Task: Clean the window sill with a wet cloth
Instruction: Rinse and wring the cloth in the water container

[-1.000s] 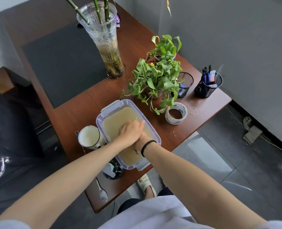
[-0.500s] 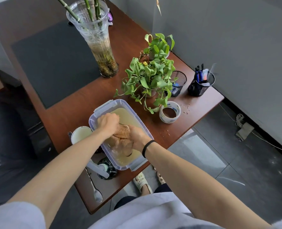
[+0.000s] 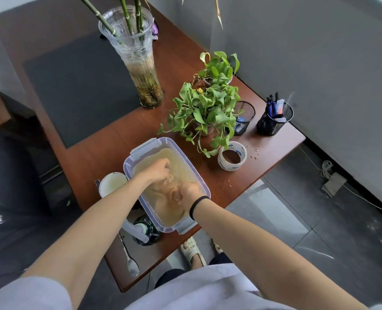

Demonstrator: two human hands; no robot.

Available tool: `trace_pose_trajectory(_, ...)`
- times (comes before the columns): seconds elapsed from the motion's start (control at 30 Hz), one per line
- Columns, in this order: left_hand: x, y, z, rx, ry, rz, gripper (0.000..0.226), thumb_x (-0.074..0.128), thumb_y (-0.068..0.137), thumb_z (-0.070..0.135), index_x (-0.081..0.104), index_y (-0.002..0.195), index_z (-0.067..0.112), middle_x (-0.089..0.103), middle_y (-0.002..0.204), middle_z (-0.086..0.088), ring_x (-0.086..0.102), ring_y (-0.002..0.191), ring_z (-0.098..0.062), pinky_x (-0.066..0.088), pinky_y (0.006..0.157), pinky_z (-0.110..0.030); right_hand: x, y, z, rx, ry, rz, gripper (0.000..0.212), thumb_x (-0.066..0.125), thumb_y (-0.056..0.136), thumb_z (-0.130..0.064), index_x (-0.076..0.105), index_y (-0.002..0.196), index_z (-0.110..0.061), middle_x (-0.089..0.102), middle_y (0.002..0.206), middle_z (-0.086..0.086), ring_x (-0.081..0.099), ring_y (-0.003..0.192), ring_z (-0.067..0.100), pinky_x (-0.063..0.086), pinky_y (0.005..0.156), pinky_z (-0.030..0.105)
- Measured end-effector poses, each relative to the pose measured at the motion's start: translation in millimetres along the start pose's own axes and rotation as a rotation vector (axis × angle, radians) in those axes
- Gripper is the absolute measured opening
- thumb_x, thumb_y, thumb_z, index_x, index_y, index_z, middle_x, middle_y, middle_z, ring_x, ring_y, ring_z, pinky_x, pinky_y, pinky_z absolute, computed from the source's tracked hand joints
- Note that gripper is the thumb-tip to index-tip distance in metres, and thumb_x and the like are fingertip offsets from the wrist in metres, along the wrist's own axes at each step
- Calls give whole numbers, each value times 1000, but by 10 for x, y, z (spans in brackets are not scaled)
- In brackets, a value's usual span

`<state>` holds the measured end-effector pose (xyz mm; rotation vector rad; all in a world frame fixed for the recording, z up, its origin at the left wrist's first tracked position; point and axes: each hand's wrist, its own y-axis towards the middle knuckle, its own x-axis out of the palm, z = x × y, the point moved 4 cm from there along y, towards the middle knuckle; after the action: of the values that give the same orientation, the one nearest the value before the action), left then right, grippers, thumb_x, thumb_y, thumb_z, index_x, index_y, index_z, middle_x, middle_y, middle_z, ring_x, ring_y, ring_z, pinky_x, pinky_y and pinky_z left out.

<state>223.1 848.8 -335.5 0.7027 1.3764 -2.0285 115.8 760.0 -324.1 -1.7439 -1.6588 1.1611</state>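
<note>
A clear plastic tub (image 3: 127, 163) of cloudy water sits near the front edge of a brown desk (image 3: 96, 157). A tan cloth (image 3: 163, 199) lies soaked under the water. Both hands are in the tub. My left hand (image 3: 157, 172) has its fingers curled in the water at the cloth's far end. My right hand (image 3: 189, 193), with a black band on the wrist, grips the bunched cloth below the surface. No window sill is in view.
A white cup (image 3: 111, 184), a dark bottle (image 3: 144, 231) and a spoon (image 3: 130, 264) lie left of the tub. Behind it stand a tape roll (image 3: 231, 158), leafy plants (image 3: 205, 115), mesh pen holders (image 3: 274, 118) and a tall glass vase (image 3: 138, 61). A grey wall runs along the right.
My hands lifted the cloth out of the water half a second ago; now they have pushed it back under and moved slightly apart.
</note>
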Motion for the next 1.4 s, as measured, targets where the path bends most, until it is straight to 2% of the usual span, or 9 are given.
trace_pose_trajectory(0.13, -3, -1, -121, -206, -386, 8, 18, 51, 94, 17, 57, 106, 5, 54, 78, -4, 50, 67, -18, 41, 57, -28, 50, 115, 93, 39, 72, 25, 28, 53, 92, -10, 42, 67, -14, 56, 127, 16, 51, 120, 31, 43, 90, 22)
trace_pose_trajectory(0.2, 34, -46, -101, -253, -474, -5, 31, 49, 95, 24, 55, 116, 1, 52, 80, -7, 47, 68, -20, 41, 53, -28, 94, 244, 132, 81, 346, 24, 19, 42, 97, -2, 58, 104, 7, 49, 135, 21, 47, 124, 32, 39, 66, 2)
trace_pose_trajectory(0.27, 78, -101, -37, -261, -541, -3, 40, 44, 99, 34, 48, 123, 2, 56, 99, -10, 52, 87, -25, 46, 69, -34, 117, 245, 110, 102, 531, 11, 34, 39, 101, -9, 48, 127, 10, 53, 129, 21, 52, 114, 32, 43, 67, 11)
trace_pose_trajectory(0.37, 107, -188, 69, -225, -594, 66, 49, 38, 100, 41, 49, 128, 3, 60, 117, -13, 55, 103, -27, 43, 80, -33, 134, 193, 89, 259, 889, -15, 37, 42, 100, -37, 53, 113, -4, 60, 98, 8, 57, 88, 21, 43, 79, 32)
trace_pose_trajectory(0.53, 133, -449, 444, 58, -258, 277, 58, 27, 101, 43, 55, 61, 12, 57, 62, -3, 60, 71, -24, 38, 63, -29, 223, 212, -133, 55, 892, -80, 38, 22, 103, -38, 42, 81, -14, 41, 77, 11, 43, 66, 15, 45, 80, 29)
trace_pose_trajectory(0.83, 63, -252, 357, 29, -27, 540, 58, 22, 103, 30, 68, 88, -3, 68, 90, -18, 63, 86, -33, 38, 65, -33, 429, 124, -129, 114, 1077, -313, 32, 39, 99, -32, 52, 79, -12, 58, 66, 7, 59, 55, 17, 51, 50, 24)
trace_pose_trajectory(0.97, -119, -171, 224, 145, 87, 559, 60, 24, 103, 34, 68, 83, -1, 67, 85, -15, 64, 84, -30, 42, 64, -33, 451, 129, -163, 118, 1058, -376, 32, 44, 98, -31, 62, 93, -6, 64, 90, 13, 65, 81, 24, 56, 76, 34)
trace_pose_trajectory(1.17, -113, 110, -139, 22, -45, 226, 47, 27, 99, 45, 59, 88, 12, 64, 93, -9, 59, 91, -29, 47, 76, -36, 269, 220, 2, 125, 971, -244, 70, 41, 89, -65, 56, 128, -9, 69, 107, 15, 67, 98, 29, 50, 91, 44)
trace_pose_trajectory(1.4, -150, 104, -249, -18, -106, -207, 26, 62, 89, 31, 60, 92, 5, 63, 97, -8, 59, 98, -24, 44, 80, -33, 204, 315, 170, 203, 804, 33, 34, 62, 89, -17, 56, 121, -6, 64, 111, 11, 61, 102, 28, 49, 95, 41)
